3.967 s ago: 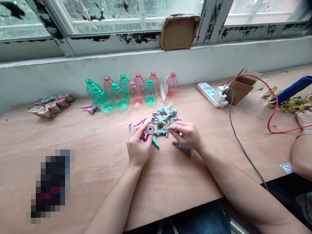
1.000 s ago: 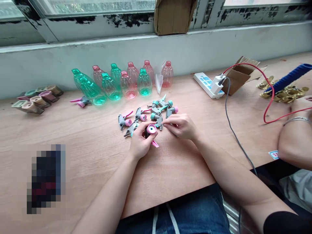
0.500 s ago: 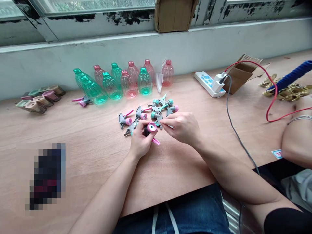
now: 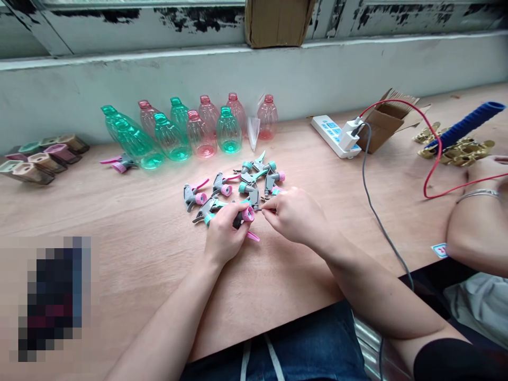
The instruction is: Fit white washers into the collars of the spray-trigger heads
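My left hand [image 4: 224, 234] is closed around a trigger spray head [image 4: 248, 214] with a pink collar, its open end facing right and its pink trigger sticking out below. My right hand [image 4: 298, 218] is pinched just to the right of that collar. Something thin and dark seems to be between its fingertips, too small to name. Behind both hands lies a loose group of grey spray heads [image 4: 254, 199] with teal or pink collars. Two pink-collared ones, a near spray head [image 4: 194, 197] and another spray head [image 4: 223, 184], lie left of the group.
Several green bottles [image 4: 229, 132] and pink bottles [image 4: 268, 119] stand along the wall. A power strip [image 4: 333, 136], a cardboard box [image 4: 383, 124], a grey cable [image 4: 371, 185] and a red cable [image 4: 440, 145] are to the right. Another person's arm [image 4: 476, 227] rests at the right edge.
The view has shifted slightly, so things on the table appear further left. The spray head's collar has turned from facing me toward the right. My right hand stays pinched close by it.
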Demonstrator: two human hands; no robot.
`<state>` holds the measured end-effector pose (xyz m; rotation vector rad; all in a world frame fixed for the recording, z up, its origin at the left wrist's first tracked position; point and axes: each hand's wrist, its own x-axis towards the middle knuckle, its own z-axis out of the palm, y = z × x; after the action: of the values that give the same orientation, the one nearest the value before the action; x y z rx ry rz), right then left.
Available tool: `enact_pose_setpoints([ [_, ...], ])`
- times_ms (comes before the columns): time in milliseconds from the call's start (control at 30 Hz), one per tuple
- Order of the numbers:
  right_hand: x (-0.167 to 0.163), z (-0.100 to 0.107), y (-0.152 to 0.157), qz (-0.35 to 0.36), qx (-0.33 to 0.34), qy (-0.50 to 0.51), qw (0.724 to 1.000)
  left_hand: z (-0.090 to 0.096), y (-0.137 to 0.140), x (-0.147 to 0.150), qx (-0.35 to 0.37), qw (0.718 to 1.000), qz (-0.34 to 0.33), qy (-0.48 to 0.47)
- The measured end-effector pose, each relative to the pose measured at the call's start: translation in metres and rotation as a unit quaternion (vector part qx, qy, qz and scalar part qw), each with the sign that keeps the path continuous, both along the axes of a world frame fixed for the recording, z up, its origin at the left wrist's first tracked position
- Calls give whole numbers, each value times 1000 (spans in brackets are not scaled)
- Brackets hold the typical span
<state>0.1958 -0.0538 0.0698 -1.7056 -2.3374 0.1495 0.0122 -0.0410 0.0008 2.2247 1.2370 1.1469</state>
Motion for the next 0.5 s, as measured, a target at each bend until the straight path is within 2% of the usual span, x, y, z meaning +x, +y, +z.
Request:
enact_pose_setpoints([
  [133, 9, -9, 12, 69, -3, 47, 996, 2, 2, -3, -41, 999, 0, -15],
  [267, 18, -19, 21, 142, 58, 68, 986, 2, 6, -8, -92, 994, 2, -57],
  [400, 23, -15, 20, 180, 71, 26, 981, 0, 7, -11, -125, 990, -27, -63],
  [500, 25, -9, 17, 190, 51, -3, 980, 1, 5, -9, -109, 992, -54, -35],
])
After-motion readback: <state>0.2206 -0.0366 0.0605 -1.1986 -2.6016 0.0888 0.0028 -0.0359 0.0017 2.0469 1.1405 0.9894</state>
